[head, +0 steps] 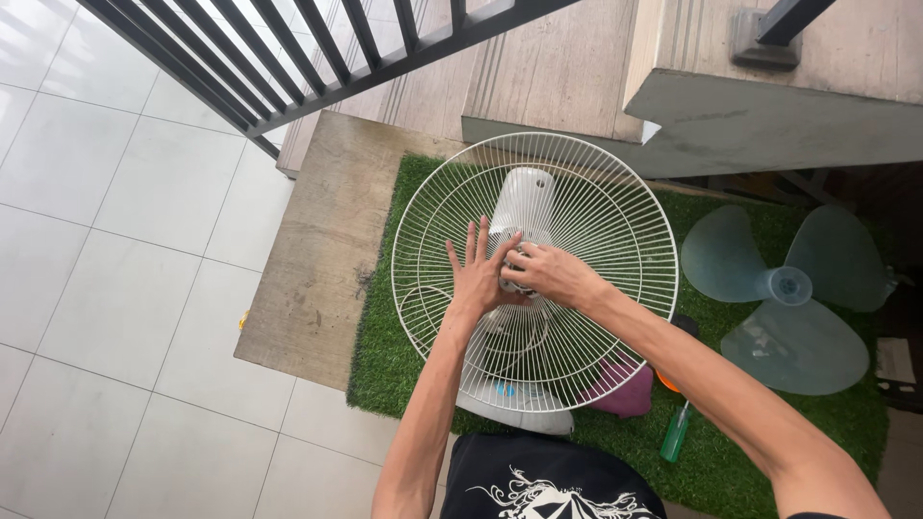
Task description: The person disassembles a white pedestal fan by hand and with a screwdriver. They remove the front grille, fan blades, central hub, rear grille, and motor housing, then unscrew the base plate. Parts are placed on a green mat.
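Both hands meet at the hub of a fan (524, 207) on green turf (385, 356): left hand (478, 279) fingers spread against the rear grille (615, 240), right hand (548, 274) clamped on the hub nut. The blade (793, 298) already lies off alongside; the grille remains mounted.

the hands (519, 274) hide the fan hub; the green screwdriver's (675, 432) tip is indistinct.
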